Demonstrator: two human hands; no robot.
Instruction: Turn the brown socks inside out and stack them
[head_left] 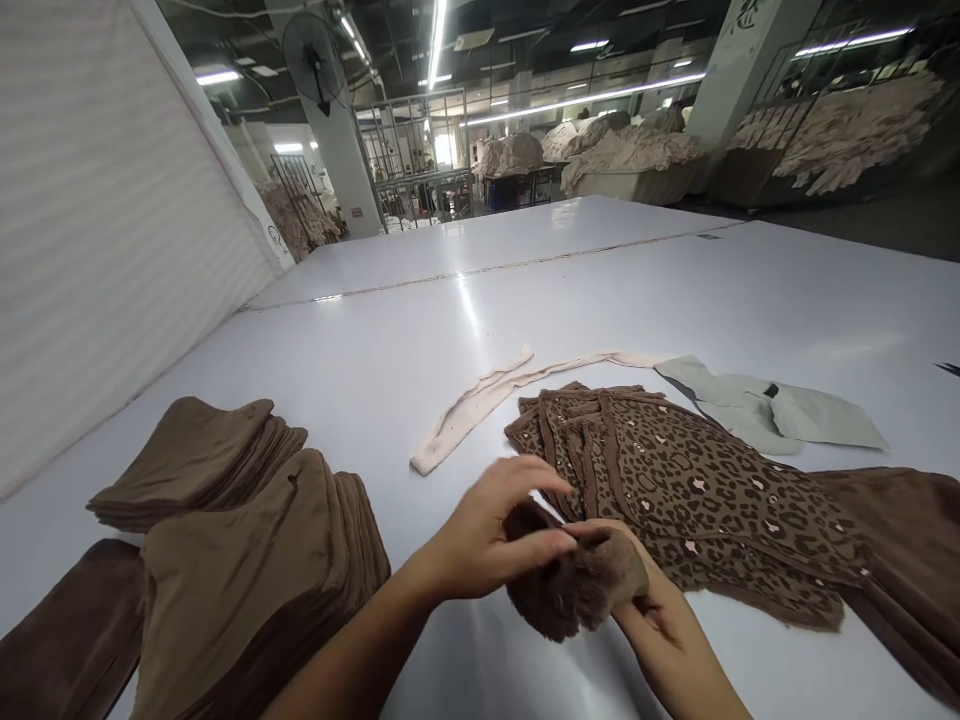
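A small piece of brown plush fabric point(570, 590) is bunched and folded between my two hands, raised over the near side of the table. My right hand point(656, 610) grips it from the right, with the fabric wrapped over its fingers. From the left, my left hand point(487, 530) curves around the fabric's upper edge, thumb against the pile and fingers arched above. Just beyond my right hand lies a fanned stack of leopard-print fabric pieces point(697, 480) with brown edges. Two stacks of cut brown fabric pieces point(240, 560) point(187, 450) lie left of my left arm.
A cream fabric strip point(480, 410) curves across the white table point(420, 340). Grey-green sheets point(817, 415) lie beyond the leopard pieces. Dark brown fabric point(900, 530) lies at right, more point(75, 620) at left. A white fabric roll point(112, 200) borders the left; heaped bins point(637, 165) stand behind.
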